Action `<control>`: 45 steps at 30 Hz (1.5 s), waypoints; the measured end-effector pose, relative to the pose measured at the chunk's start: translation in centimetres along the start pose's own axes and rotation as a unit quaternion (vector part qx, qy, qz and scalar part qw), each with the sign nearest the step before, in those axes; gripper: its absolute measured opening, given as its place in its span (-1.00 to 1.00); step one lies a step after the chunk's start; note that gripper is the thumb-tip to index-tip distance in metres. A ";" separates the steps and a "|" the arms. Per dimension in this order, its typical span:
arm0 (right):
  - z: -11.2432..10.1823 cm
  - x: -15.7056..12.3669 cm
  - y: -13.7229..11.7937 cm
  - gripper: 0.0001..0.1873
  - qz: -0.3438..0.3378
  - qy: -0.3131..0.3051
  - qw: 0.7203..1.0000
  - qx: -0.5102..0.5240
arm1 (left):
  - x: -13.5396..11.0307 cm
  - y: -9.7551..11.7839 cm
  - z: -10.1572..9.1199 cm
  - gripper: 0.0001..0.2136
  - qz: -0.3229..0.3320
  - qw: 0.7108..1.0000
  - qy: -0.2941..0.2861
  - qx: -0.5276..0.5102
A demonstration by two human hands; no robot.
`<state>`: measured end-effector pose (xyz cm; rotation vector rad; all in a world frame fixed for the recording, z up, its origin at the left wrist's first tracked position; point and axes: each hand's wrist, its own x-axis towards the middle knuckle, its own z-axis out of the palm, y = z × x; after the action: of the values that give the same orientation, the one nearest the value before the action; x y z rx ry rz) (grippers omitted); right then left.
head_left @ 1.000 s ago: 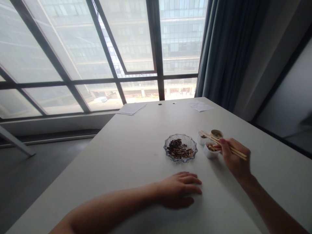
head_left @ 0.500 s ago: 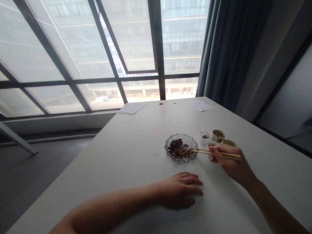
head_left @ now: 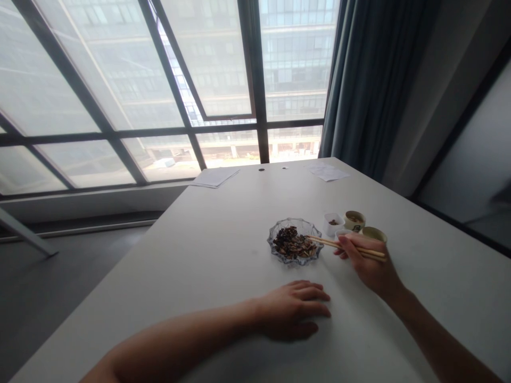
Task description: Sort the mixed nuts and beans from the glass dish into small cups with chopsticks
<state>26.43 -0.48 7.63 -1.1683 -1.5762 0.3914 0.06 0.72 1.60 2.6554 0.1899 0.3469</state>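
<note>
Room left of glass bowl (head_left: 294, 261), cups (head_left: 352, 226) crowding its right

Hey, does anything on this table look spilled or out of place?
I can't see anything spilled or broken. The glass bowl and the visible cups stand upright. Only the papers at the far right look slightly untidy: the sheets overlap unevenly.

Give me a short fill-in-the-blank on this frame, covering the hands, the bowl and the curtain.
The right hand holds a pair of ____.
The left hand rests on the white ____.
The glass bowl stands to the ____ of the small cups.
The curtain hangs to the ____ of the window.

Missing words: chopsticks; table; left; right.
</note>
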 end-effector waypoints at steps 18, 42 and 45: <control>-1.4 0.4 -0.7 -0.61 0.023 0.022 0.999 -0.023 | 0.0 0.1 0.0 -0.64 0.003 1.000 0.003 0.003; 0.6 -0.1 -1.9 -0.62 -0.072 -0.065 0.989 -0.114 | 0.0 0.0 0.1 -0.65 0.010 1.000 0.011 0.008; 0.6 0.0 -1.8 -0.59 -0.054 -0.068 0.990 -0.108 | 0.0 -0.1 0.3 -0.64 0.012 1.000 0.012 0.008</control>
<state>25.03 -1.12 8.74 -1.2328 -1.8282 0.2379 0.12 0.69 1.34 2.6719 0.1694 0.3874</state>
